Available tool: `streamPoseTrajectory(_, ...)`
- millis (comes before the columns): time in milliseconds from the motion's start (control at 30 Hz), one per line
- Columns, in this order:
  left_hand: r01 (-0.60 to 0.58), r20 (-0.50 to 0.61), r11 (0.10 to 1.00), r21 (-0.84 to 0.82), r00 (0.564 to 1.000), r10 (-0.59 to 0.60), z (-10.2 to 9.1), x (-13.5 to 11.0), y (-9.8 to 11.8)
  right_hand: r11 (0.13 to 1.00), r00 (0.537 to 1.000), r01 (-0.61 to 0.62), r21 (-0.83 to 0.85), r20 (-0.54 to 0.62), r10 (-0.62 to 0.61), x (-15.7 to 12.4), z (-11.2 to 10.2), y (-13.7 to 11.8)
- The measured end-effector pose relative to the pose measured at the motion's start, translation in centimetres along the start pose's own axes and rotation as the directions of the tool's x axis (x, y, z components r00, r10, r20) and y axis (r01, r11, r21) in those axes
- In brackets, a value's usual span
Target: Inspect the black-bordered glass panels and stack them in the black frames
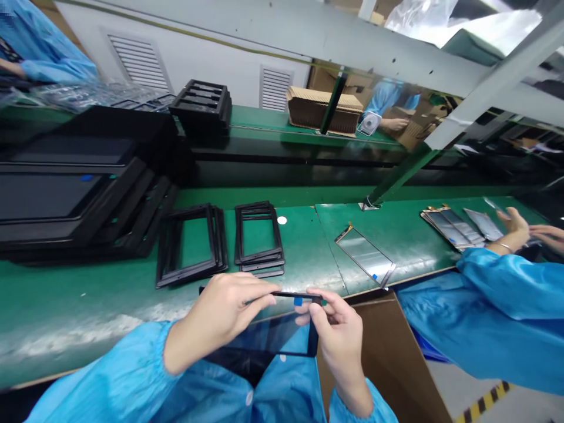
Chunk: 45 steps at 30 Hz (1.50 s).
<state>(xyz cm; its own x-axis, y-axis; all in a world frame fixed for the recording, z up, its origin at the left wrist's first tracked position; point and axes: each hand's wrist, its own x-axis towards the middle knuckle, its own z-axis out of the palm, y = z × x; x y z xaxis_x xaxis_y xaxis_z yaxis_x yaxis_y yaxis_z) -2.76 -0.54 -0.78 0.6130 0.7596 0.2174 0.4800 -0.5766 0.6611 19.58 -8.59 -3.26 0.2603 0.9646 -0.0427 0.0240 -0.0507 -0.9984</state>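
Note:
Both my hands hold a dark glass panel [273, 338] in a thin black frame just in front of the green table's near edge [110, 305]. My left hand [220, 311] grips its upper left edge, fingers curled over it. My right hand [337, 329] pinches the upper right corner, close to a small blue tab [298, 301] on the panel. Two stacks of empty black frames lie on the table just beyond my hands, one to the left [191, 244], one to the right [258, 238].
A single clear panel [365, 257] lies on the table to the right. A co-worker's blue sleeve [506, 305] and hand [513, 229] reach to more panels [453, 226] at far right. Black trays [74, 194] are stacked at left, a brown box [388, 352] stands below.

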Motion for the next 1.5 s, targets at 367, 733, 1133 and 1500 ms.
streamPoseTrajectory(367, 0.448, 0.218, 0.647, -0.617, 0.887, -0.407, 1.1, -1.6, 1.3, 0.951, 0.961, -0.181, 0.249, 0.249, 0.118, 2.3, 0.3, 0.1)
streamPoseTrajectory(733, 0.455, 0.256, 0.301, -0.838, 0.815, -0.52, 1.6, -3.1, 1.3, 0.956, 0.985, -0.14, 0.258, 0.136, 0.108, 2.4, 0.9, 0.5)
streamPoseTrajectory(1133, 0.338, 0.197, 0.88, -0.334, 0.938, -0.285, 1.6, -1.7, 1.5, 0.984, 0.967, 0.15, -0.094, 0.221, -0.126, 2.0, 1.5, -0.8)
streamPoseTrajectory(1500, 0.421, 0.023, 0.464, -0.78, 0.759, -0.65, 1.1, -2.6, 0.7, 0.983, 0.996, -0.084, 0.16, -0.028, 0.09, 1.5, -3.0, 1.8)
